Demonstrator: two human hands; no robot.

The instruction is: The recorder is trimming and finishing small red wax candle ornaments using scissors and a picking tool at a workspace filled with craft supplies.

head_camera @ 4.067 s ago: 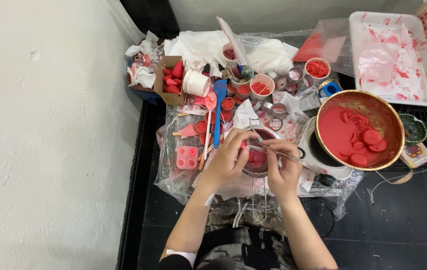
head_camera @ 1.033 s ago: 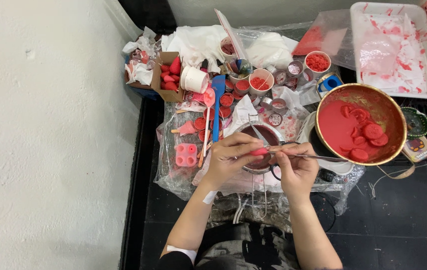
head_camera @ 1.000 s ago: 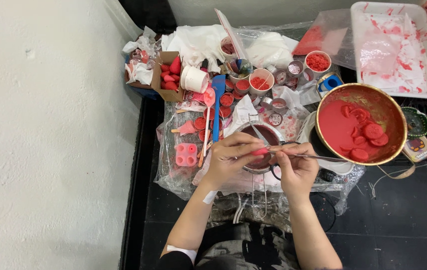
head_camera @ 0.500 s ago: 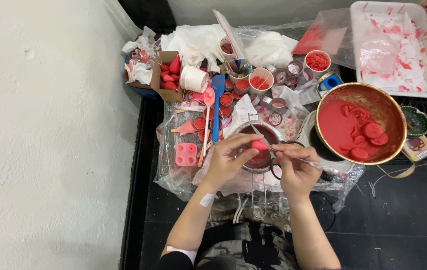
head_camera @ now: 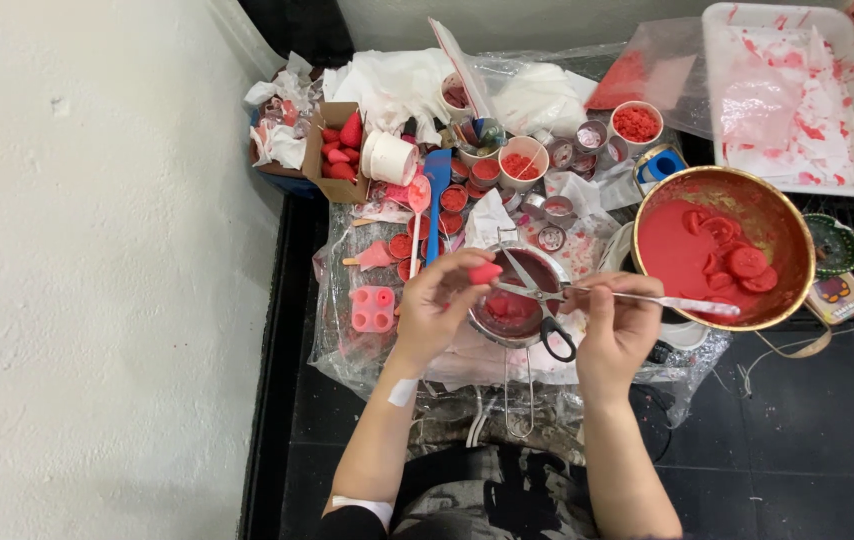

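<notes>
Cluttered plastic-covered table [head_camera: 347,350], small metal pot [head_camera: 517,300] central. Above pot: left hand [head_camera: 437,300] pinching red piece [head_camera: 484,273]; right hand [head_camera: 617,325] gripping scissors [head_camera: 547,310] and thin stick [head_camera: 647,298]. Gold bowl [head_camera: 787,230] close right.

Brown cardboard box [head_camera: 339,150], far-left tabletop

A small red piece [head_camera: 484,272] is pinched between the fingers of the left hand [head_camera: 442,300] over a small metal pan [head_camera: 517,300] with red contents. A thin metal stick [head_camera: 647,297] is gripped by the right hand [head_camera: 615,325], its tip reaching toward the red piece. Black-handled scissors [head_camera: 539,305] are laid across the pan. A large gold-rimmed bowl [head_camera: 723,246] of red liquid is seen to the right, a pink mould [head_camera: 373,308] to the left.
</notes>
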